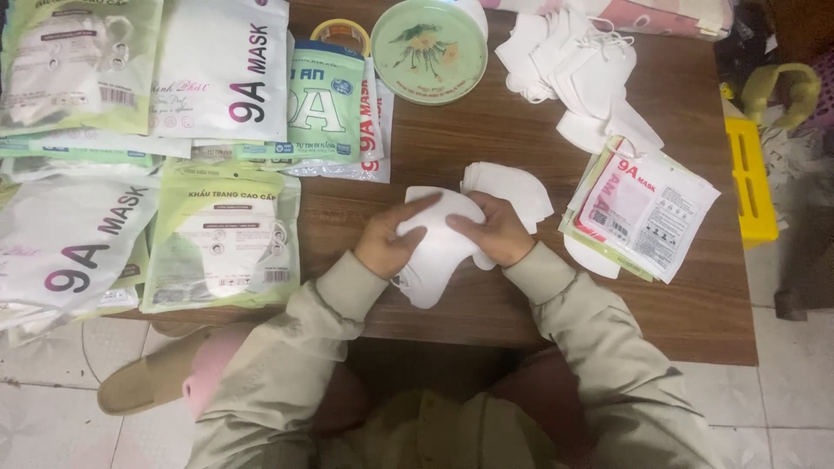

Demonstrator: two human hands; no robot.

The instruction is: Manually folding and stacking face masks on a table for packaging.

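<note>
- White face masks [439, 247]: a small stack of soft, folded, curved pieces, held just above the near edge of the wooden table [521, 304].
- Left hand [391, 239]: closed on the stack's left side, thumb on top.
- Right hand [499, 230]: closed on the stack's right side.
- Second loose pile of masks [512, 187]: lying just behind the right hand.
- Table surface: brown wood grain, bearing flat mask packets [647, 213] at right, larger packets [221, 234] at left, and a round green tray [428, 52] at the far edge.
- Floor [795, 382]: pale tiles.

both hands [443, 236] gripping white mask [439, 247] (folded), wooden table [486, 148]
</note>
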